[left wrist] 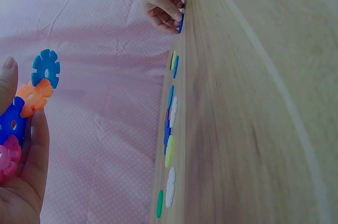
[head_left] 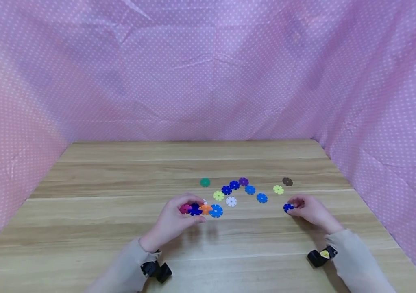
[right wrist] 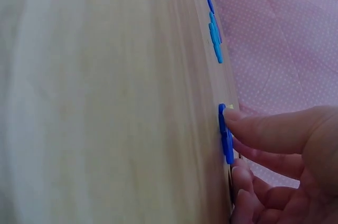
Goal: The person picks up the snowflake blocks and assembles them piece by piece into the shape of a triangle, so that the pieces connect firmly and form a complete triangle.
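My left hand (head_left: 171, 219) grips a row of linked plastic snowflake discs, held above the table. In the row are a pink disc (left wrist: 7, 156), a dark blue disc (left wrist: 12, 123), an orange disc (left wrist: 35, 97) and a light blue disc (head_left: 216, 211) at the free end. Over on the right, my right hand (head_left: 314, 210) pinches a single dark blue disc (right wrist: 225, 134) between thumb and fingers, close to the tabletop. A white disc (left wrist: 170, 187) lies on the table beyond the left hand, partly hidden by it in the head view.
Loose discs lie across the wooden table (head_left: 229, 260): green (head_left: 205, 182), white (head_left: 231, 201), purple (head_left: 243, 181), brown (head_left: 287, 181), plus several blue and yellow-green ones. Pink dotted cloth (head_left: 208, 81) hangs around the back and sides.
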### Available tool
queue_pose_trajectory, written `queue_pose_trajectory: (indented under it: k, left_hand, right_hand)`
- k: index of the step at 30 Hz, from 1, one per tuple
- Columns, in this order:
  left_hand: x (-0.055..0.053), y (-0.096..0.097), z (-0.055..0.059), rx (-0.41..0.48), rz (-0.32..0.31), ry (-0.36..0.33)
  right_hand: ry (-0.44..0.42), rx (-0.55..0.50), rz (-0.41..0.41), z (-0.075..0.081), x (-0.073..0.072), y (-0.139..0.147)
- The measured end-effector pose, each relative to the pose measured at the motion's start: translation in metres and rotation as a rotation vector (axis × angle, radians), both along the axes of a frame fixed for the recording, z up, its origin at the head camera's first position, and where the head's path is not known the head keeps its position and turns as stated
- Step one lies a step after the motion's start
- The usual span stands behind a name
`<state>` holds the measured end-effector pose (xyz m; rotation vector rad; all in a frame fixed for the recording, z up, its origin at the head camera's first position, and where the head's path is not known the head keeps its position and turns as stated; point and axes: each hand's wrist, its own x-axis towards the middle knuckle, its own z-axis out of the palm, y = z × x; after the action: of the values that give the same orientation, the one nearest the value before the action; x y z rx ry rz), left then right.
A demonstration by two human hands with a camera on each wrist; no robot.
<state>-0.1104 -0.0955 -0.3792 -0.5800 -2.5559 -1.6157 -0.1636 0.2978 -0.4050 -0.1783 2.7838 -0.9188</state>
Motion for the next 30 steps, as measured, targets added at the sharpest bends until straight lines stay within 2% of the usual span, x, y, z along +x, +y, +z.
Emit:
queue_pose_trajectory:
  k: [6,12,19,24,27,30]
  left_hand:
    - [0.0,0.0,0.001,-0.016,-0.018,0.02]
    - [0.0,0.001,0.002,-0.025,-0.011,0.019]
    - [-0.001,0.001,0.0,-0.004,-0.031,0.111]
    - [0.0,0.001,-0.002,0.001,-0.065,0.124]
    - [-0.001,0.001,-0.002,0.002,-0.094,0.124]
    - [-0.001,0.001,-0.001,0.002,-0.131,0.117]
  right_hand:
    - [-0.023,0.033,0.0,0.003,-0.001,-0.004]
    - [-0.014,-0.003,0.011,0.003,0.002,-0.01]
    - [0.011,0.015,0.036,0.003,0.003,-0.014]
    - [0.024,0.013,0.062,0.003,0.005,-0.016]
    - [0.019,-0.046,0.1,0.002,0.006,-0.021]
    - [-0.055,-0.174,0.138,0.005,0.009,-0.034]
